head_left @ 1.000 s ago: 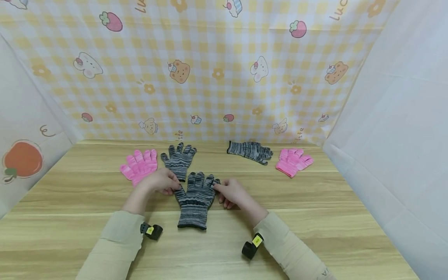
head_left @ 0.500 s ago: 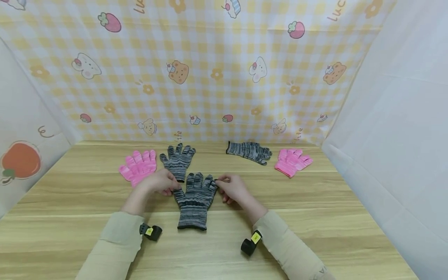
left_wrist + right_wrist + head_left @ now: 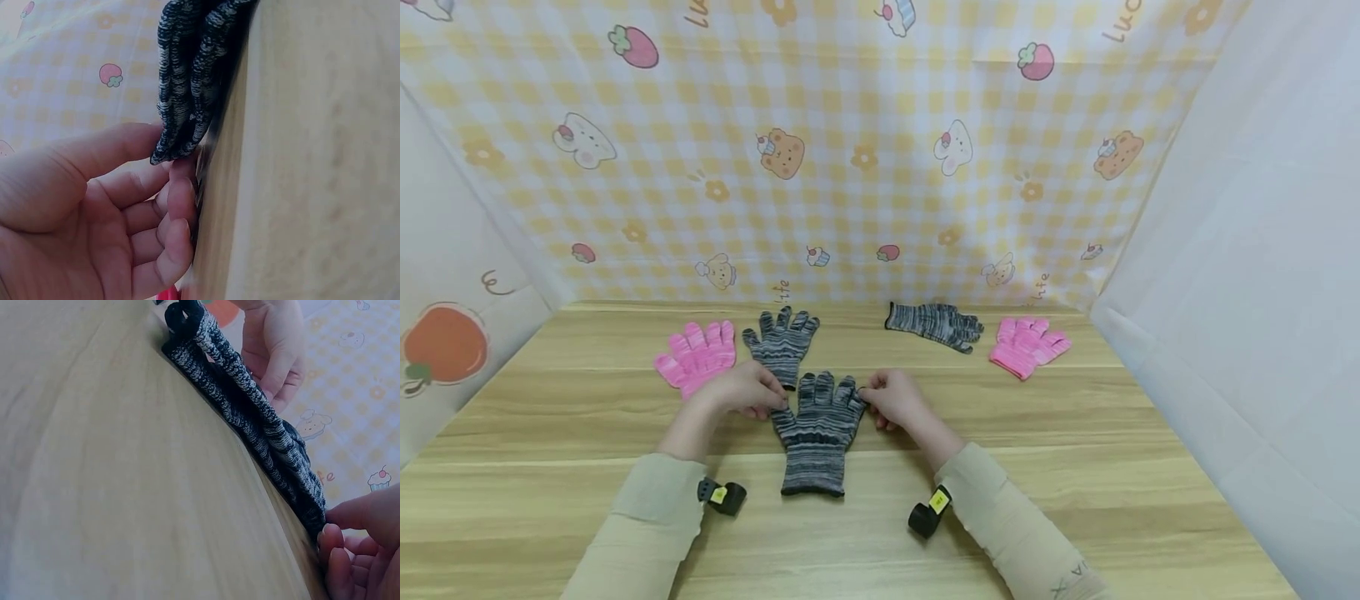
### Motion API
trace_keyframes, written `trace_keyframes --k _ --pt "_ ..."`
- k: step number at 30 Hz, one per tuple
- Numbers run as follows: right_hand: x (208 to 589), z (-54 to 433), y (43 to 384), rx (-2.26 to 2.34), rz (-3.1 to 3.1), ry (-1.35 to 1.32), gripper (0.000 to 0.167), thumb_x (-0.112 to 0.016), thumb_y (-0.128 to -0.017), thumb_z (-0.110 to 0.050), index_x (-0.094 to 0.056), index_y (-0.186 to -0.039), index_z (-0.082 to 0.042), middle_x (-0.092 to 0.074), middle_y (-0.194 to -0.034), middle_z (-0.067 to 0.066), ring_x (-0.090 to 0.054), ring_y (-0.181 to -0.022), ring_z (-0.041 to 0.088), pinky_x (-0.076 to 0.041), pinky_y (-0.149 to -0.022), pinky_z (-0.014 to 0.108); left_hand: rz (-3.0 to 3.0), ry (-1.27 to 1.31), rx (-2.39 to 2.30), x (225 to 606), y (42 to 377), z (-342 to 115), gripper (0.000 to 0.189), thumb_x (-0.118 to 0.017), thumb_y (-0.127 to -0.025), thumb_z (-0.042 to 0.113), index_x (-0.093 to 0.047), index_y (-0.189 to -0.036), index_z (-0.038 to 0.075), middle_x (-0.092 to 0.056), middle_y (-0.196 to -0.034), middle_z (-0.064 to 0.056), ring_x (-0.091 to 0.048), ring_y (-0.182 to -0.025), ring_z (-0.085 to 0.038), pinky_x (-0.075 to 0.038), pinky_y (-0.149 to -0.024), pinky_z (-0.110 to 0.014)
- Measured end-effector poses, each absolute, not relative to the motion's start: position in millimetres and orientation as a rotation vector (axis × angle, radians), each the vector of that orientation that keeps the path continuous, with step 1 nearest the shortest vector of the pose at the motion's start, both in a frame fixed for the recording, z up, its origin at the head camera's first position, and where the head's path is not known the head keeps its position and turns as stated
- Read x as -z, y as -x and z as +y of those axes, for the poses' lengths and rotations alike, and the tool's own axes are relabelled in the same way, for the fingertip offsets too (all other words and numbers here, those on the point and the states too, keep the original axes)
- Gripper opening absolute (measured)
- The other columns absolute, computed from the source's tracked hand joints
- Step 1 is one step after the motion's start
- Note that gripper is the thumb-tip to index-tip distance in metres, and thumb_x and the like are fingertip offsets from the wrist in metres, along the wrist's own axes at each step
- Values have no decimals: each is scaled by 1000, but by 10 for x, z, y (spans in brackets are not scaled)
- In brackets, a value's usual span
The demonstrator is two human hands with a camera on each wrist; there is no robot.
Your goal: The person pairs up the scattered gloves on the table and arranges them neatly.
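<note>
A black-and-grey knitted glove (image 3: 816,433) lies on the table in front of me, its fingers pointing away and its cuff towards me. My left hand (image 3: 751,389) pinches the tip of the glove's thumb; in the left wrist view, the left thumb (image 3: 119,147) presses on that tip from above. On the other side, my right hand (image 3: 895,398) pinches the tip of the glove's little finger. Both hands (image 3: 365,540) show in the right wrist view, with the knitted fabric (image 3: 250,412) between them. Just beyond lies a second black-and-grey glove (image 3: 784,343), fingers spread.
A pink glove (image 3: 703,354) lies at the back left, partly behind my left hand. At the back right are another black-and-grey glove (image 3: 932,323), turned sideways, and a second pink glove (image 3: 1028,346). A checked cloth (image 3: 850,208) hangs behind the wooden table (image 3: 1075,467).
My right fingers have shifted slightly at the glove's little finger, which has drawn in a little. The right forearm has moved slightly left. My left hand has stayed at the glove's thumb.
</note>
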State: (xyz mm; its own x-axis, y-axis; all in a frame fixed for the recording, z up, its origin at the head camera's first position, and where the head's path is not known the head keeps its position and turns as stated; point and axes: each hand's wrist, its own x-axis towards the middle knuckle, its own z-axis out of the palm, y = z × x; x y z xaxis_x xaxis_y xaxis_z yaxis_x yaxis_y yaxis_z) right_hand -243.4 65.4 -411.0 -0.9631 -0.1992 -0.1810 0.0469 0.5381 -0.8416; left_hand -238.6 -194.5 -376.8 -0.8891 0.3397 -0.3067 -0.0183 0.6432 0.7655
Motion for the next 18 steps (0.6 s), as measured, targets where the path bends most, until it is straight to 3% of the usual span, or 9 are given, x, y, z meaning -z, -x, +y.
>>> trace_keyframes --k 7,18 --pt "4112 651 2431 1337 2574 168 15 -61 -95 -15 -62 -85 -4 -57 -60 6 -51 -39 13 -42 -34 25 2448 -289 -1132 3782 2387 -1957 9 -70 -83 6 -71 -81 -3 -64 -70 -3 -58 -56 -13 -53 -55 -27" --pt "4117 649 2422 1346 2575 187 15 -61 -95 -17 -63 -86 -5 -58 -60 6 -51 -39 13 -41 -33 25 2451 -302 -1110 3789 2395 -1958 10 -69 -84 7 -72 -85 -2 -64 -72 -4 -59 -58 -15 -53 -56 -29"
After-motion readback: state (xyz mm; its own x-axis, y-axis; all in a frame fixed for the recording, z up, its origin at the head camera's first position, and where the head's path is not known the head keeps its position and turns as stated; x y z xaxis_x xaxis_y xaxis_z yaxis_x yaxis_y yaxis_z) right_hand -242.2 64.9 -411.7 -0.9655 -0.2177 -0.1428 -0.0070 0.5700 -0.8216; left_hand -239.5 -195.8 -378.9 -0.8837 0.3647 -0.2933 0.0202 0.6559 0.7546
